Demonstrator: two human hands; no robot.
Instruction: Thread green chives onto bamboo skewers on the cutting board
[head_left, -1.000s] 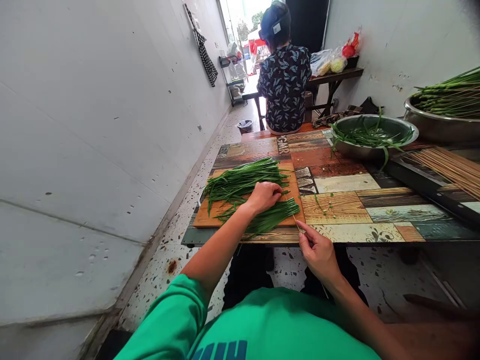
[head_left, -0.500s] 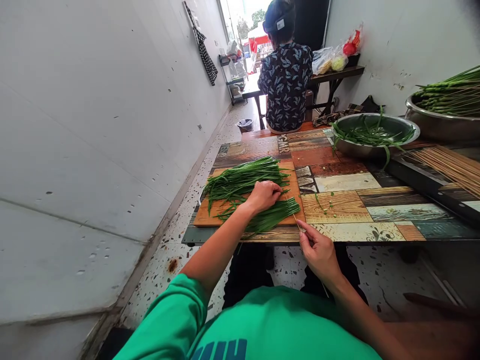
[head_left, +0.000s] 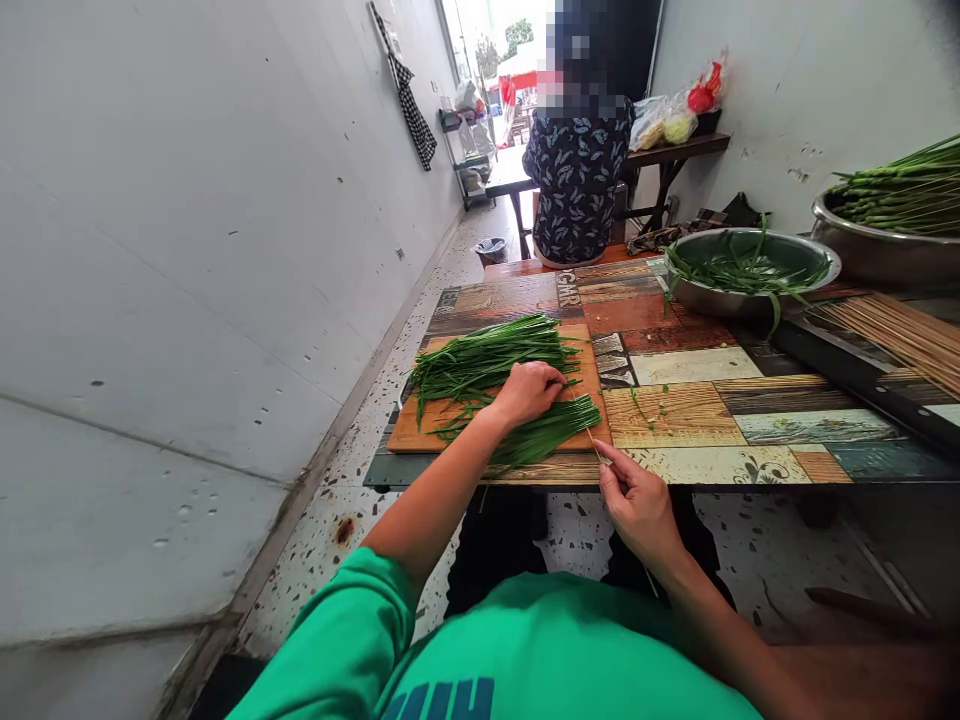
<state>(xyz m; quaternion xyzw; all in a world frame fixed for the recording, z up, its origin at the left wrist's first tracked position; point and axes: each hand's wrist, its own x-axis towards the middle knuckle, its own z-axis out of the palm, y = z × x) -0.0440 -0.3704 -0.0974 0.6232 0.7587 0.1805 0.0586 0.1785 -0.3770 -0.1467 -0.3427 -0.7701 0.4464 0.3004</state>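
Note:
A bunch of garlic chives point(head_left: 551, 428) lies near the front edge of the cutting board point(head_left: 420, 432), cut ends to the right. A thin bamboo skewer point(head_left: 587, 431) crosses those ends. My right hand point(head_left: 637, 508) pinches the skewer between thumb and fingers just off the table edge, its tail running down below the palm. At the skewer's far tip, my left hand point(head_left: 531, 392) has its fingertips pressed together above the bunch; what they pinch is too small to make out. Behind it, a larger pile of chives point(head_left: 491, 355) covers the back of the board.
To the right stand a steel bowl point(head_left: 750, 295) with loose chive leaves and a basin point(head_left: 885, 250) of green stalks. A large knife point(head_left: 862, 375) and bundled skewers point(head_left: 907, 330) lie at the right. A person point(head_left: 577, 180) sits ahead, back turned. A wall point(head_left: 187, 250) runs along the left.
Both hands, the skewer and the chives stay almost exactly in place. The seated person has shifted slightly to the right.

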